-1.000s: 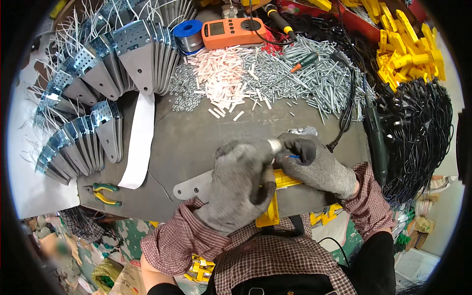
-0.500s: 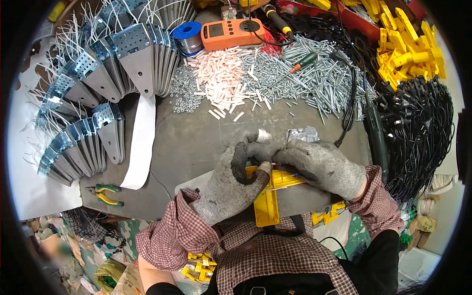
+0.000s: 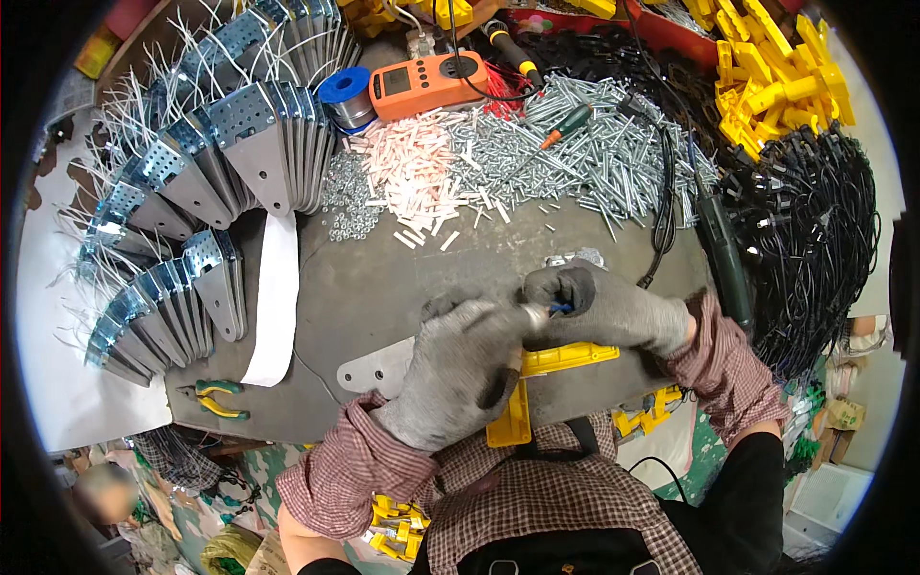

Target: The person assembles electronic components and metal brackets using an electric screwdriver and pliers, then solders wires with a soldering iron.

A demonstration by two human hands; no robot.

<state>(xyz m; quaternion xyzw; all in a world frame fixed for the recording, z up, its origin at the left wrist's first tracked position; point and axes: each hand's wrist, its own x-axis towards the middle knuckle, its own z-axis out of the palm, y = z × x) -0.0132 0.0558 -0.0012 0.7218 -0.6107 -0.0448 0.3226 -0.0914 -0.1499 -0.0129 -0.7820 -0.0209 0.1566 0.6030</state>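
Note:
Both hands wear grey knitted gloves with dark, worn fingertips and meet over the near edge of the table. My right hand (image 3: 613,311) is closed, its bent fingers pinching what looks like a short blue wire (image 3: 561,308). My left hand (image 3: 460,369) reaches across to it, back upward; motion smears its fingers, and a white-wrapped fingertip lies beside the blue wire. Whether the left fingers grip anything is hidden. Below the hands, a yellow plastic frame (image 3: 570,358) lies at the table edge, partly covered. A grey metal plate with holes (image 3: 362,372) shows beside the left hand.
Fanned metal brackets (image 3: 206,287) with white wires line the left. Yellow-green pliers (image 3: 220,399) lie near the front. At the back sit an orange meter (image 3: 426,84), solder spool (image 3: 345,96), pale sleeves (image 3: 412,163) and screws (image 3: 623,144). Black cables (image 3: 805,249) heap at right.
My left hand has turned from an open curl, palm showing, to back upward, moving closer to the right fingers. My right hand has rotated, bringing the blue wire into sight. The view has shifted slightly.

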